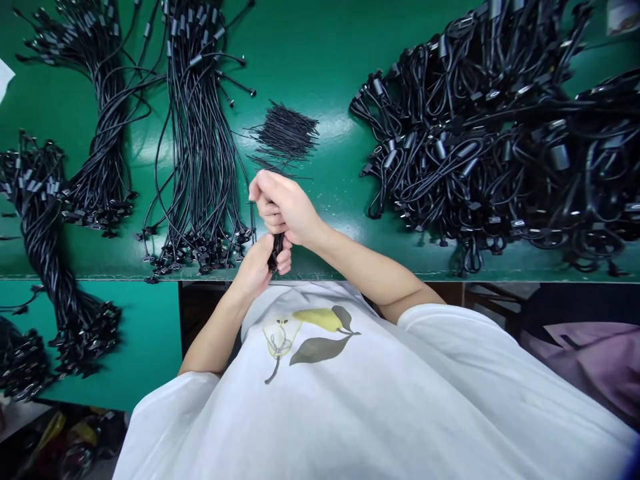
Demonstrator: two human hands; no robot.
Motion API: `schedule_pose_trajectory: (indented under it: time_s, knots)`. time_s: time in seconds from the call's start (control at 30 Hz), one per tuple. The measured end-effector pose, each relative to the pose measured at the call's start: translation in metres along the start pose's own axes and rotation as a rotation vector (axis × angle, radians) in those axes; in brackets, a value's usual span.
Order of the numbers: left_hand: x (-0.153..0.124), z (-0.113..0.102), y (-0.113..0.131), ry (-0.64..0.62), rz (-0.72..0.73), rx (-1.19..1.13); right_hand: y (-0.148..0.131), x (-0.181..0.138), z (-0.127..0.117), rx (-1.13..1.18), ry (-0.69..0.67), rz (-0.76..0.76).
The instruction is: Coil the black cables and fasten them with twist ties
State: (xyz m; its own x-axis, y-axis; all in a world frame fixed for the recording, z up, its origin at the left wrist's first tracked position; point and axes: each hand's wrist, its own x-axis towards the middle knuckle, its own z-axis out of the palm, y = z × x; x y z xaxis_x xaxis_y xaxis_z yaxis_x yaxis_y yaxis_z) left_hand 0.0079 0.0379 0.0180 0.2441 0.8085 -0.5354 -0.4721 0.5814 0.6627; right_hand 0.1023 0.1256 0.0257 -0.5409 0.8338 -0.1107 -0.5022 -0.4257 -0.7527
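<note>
Close to the table's front edge, my left hand (264,264) is closed around a folded black cable (276,252). Just above it, my right hand (287,205) is closed with curled fingers over the upper part of the same cable; most of the cable is hidden by both hands. Beyond my right hand lies a pile of short black twist ties (287,132). Left of my hands, a long bundle of straight black cables (200,153) stretches toward the table's front edge, with connectors at both ends.
A large heap of coiled black cables (465,160) covers the right side of the green table (310,60). More cable bundles lie at the upper left (103,113) and far left (45,227), the latter hanging over onto a lower green surface (145,333).
</note>
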Motion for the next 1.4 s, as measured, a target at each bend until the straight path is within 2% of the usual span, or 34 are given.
schedule_pose_trajectory:
  time_s: [0.13, 0.2, 0.27, 0.4, 0.57, 0.7, 0.77, 0.9, 0.97, 1.03, 1.1, 1.17, 1.23, 1.3, 1.4]
  knots:
    - [-0.001, -0.008, 0.002, -0.059, -0.053, -0.062, 0.009, 0.002, -0.006, -0.102, -0.104, -0.081]
    - [0.001, -0.011, 0.001, -0.101, -0.128, -0.083, 0.012, 0.002, -0.01, -0.113, -0.157, -0.069]
    - [0.004, -0.014, -0.001, -0.131, -0.164, -0.075, 0.014, 0.002, -0.014, -0.107, -0.154, -0.037]
    - [0.008, -0.016, -0.008, -0.066, -0.085, -0.038, 0.009, -0.001, -0.019, -0.037, 0.035, 0.058]
    - [0.014, -0.013, -0.014, -0.055, -0.147, -0.055, 0.003, 0.0, -0.018, 0.112, 0.293, 0.103]
    - [0.02, -0.017, -0.019, 0.018, -0.107, -0.074, 0.011, 0.004, -0.02, 0.084, 0.337, 0.075]
    - [0.019, -0.022, -0.022, 0.003, -0.09, 0.004, 0.021, 0.001, -0.025, 0.058, 0.308, 0.071]
    - [0.01, -0.039, -0.032, -0.101, -0.07, 0.46, 0.048, -0.02, -0.041, -0.027, 0.178, 0.137]
    - [0.008, -0.044, -0.041, -0.095, -0.082, 0.612, 0.057, -0.03, -0.05, -0.101, 0.14, 0.186]
    - [0.007, -0.047, -0.049, -0.036, -0.082, 0.62, 0.055, -0.032, -0.062, -0.233, 0.08, 0.199]
    - [0.009, -0.046, -0.053, 0.047, -0.051, 0.519, 0.043, -0.024, -0.078, -0.451, 0.024, 0.139]
    - [0.012, -0.044, -0.05, 0.126, 0.001, 0.352, 0.026, -0.008, -0.097, -0.802, 0.098, 0.02]
    - [0.013, -0.042, -0.041, 0.178, 0.054, 0.19, 0.011, 0.012, -0.116, -1.233, 0.271, -0.045]
    - [0.013, -0.04, -0.031, 0.2, 0.091, 0.094, 0.003, 0.027, -0.13, -1.593, 0.336, 0.009]
    - [0.011, -0.035, -0.02, 0.218, 0.116, 0.053, -0.003, 0.033, -0.137, -1.817, 0.245, 0.116]
